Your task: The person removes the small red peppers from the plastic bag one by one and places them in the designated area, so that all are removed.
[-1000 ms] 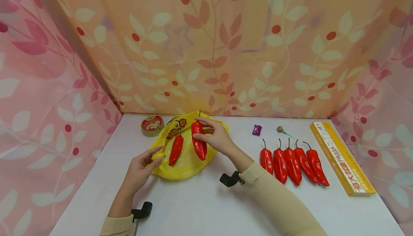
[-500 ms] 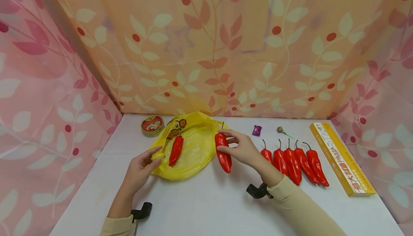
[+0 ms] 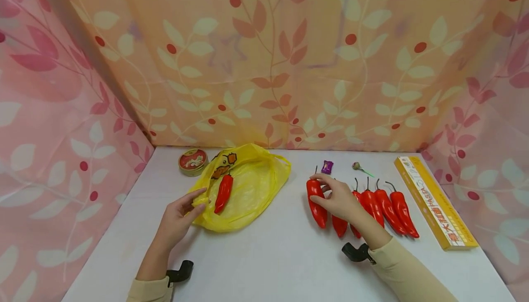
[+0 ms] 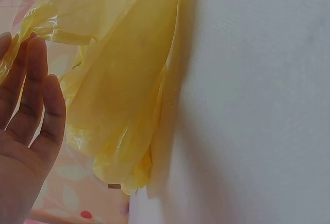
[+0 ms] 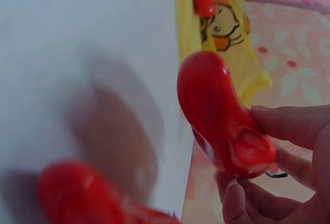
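Straight fingers [image 4: 31, 100] of the left hand [image 4: 23, 146] touch the yellow bag [image 4: 124, 79].

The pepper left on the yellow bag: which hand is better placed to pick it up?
Probably the left hand: it rests on the yellow bag beside that pepper, while the right hand grips another pepper.
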Motion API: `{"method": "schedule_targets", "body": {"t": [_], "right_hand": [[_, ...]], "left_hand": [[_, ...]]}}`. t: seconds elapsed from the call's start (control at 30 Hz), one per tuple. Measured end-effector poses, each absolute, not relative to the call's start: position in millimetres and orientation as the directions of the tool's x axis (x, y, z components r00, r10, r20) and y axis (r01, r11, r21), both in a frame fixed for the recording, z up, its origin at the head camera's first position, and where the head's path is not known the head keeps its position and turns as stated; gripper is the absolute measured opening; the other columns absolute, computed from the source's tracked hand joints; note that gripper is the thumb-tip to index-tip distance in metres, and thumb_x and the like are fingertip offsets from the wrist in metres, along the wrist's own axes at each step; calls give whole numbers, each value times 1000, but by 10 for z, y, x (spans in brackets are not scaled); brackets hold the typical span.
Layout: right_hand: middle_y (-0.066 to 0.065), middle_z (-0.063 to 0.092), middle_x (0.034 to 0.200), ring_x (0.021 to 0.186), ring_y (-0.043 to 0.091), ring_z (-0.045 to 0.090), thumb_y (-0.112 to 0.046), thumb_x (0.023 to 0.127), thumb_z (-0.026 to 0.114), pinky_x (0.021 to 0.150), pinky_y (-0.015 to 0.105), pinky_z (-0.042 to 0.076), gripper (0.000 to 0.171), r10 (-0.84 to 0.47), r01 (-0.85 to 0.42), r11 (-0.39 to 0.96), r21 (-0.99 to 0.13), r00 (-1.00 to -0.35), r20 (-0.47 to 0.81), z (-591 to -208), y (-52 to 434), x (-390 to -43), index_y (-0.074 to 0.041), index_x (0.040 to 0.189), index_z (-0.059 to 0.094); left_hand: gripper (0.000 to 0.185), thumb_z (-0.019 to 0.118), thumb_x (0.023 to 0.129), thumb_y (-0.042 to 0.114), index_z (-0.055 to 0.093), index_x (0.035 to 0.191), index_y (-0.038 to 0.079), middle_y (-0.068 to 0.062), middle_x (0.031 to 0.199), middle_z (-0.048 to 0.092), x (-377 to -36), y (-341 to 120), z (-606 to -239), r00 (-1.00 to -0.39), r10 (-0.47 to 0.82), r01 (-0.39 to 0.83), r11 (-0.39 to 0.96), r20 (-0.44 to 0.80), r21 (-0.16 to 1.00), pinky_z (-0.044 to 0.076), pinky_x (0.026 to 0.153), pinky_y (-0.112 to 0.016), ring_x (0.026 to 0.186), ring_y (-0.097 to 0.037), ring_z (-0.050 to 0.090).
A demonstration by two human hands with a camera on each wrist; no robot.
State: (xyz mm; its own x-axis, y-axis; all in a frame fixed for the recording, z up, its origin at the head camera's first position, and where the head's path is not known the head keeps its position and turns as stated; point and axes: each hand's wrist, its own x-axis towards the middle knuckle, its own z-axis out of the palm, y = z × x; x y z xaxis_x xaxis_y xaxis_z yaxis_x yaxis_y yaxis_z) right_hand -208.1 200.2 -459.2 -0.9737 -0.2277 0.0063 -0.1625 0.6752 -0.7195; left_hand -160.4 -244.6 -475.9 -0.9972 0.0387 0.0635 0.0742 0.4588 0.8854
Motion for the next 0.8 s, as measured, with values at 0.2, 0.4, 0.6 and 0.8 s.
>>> {"method": "schedule_targets", "body": {"t": [0.2,0.4,0.6,0.8], "right_hand": [[12,61,127,99,27,60,-24,88,79,70,35,59,57,-247,-226,776,-588,-968,46,-4653,2107,-2041,-16,139,55],[10,62,127,112,29,53,-31,87,80,75,45,61,57,-256,-251,845,-473,-965,54,-4700,2140,-2037,-19,137,57],[12,62,132,119,33,51,-34,85,82,86,54,58,56,-280,-297,881,-369,-955,99,-4745,2192,-2050,-16,134,62],[17,59,133,121,36,51,-35,86,80,89,58,56,57,-292,-306,895,-325,-952,92,-4790,2236,-2059,-13,135,63]], "left_hand": [[46,68,97,37,62,139,20,-9,144,59,-1601,-2447,-4757,-997,40,74,461,62,884,52,85,-13,109,-27,58],[48,68,97,37,61,140,17,-9,144,58,-1597,-2446,-4754,-997,36,71,462,62,884,52,85,-13,109,-27,58],[48,68,97,37,61,140,17,-8,144,58,-1602,-2443,-4770,-997,42,74,457,62,886,52,86,-13,110,-27,59],[49,68,97,37,61,140,16,-7,144,59,-1602,-2444,-4766,-998,35,68,462,58,884,52,85,-13,109,-27,58]]}}
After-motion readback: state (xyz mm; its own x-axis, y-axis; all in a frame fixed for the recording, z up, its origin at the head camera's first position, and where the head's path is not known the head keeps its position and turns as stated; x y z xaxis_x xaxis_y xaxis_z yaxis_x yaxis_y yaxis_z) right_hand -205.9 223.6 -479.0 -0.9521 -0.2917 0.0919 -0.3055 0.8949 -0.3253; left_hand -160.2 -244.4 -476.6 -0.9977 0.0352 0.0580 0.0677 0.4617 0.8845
